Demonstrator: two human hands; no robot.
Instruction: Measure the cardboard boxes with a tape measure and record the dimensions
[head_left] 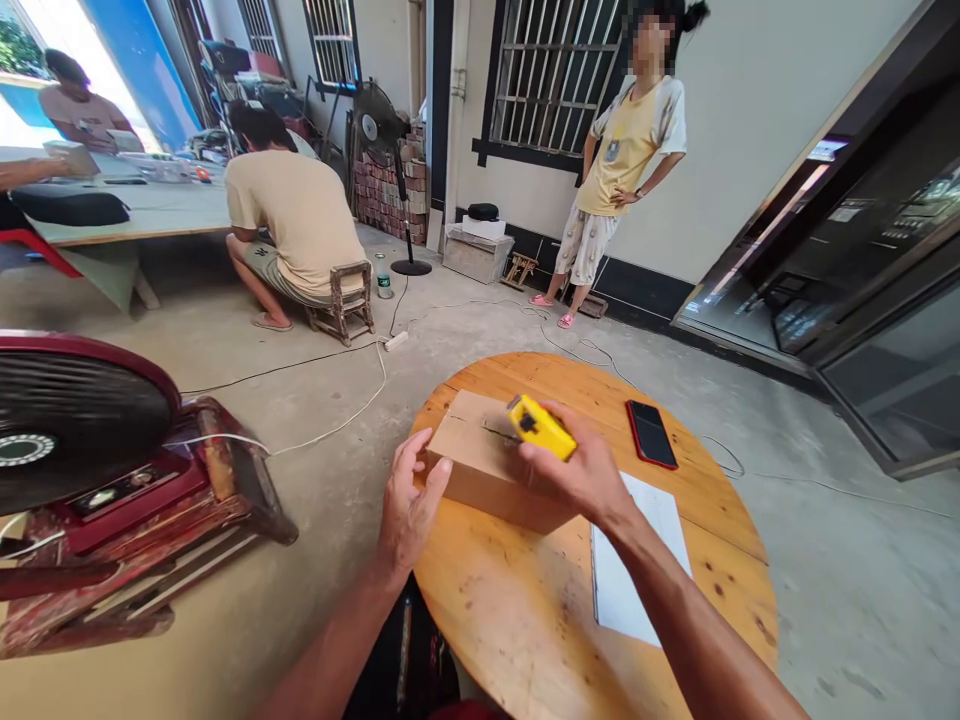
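Gripping a yellow tool (541, 428), the right hand (581, 468) wrapped round it over a cardboard box (487, 462), the left hand (406, 505) with thumb and fingers apart at the box's left end, the box there on a round wooden table (510, 620), phone (651, 434) and white paper (616, 590) nearby

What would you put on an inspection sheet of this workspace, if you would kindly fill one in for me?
Surface: round wooden table, with dark spots on its top.
Job's things: cardboard box on the table; yellow tool, exact type unclear, above the box.
Clutter: phone and white paper, both lying to the box's right.
Hands: left hand at the box's left end, fingers spread; right hand gripping the yellow tool.
Cables: white cable and dark cable across the floor.
Surroundings: red fan at left, standing fan further back, a standing person, a seated person.
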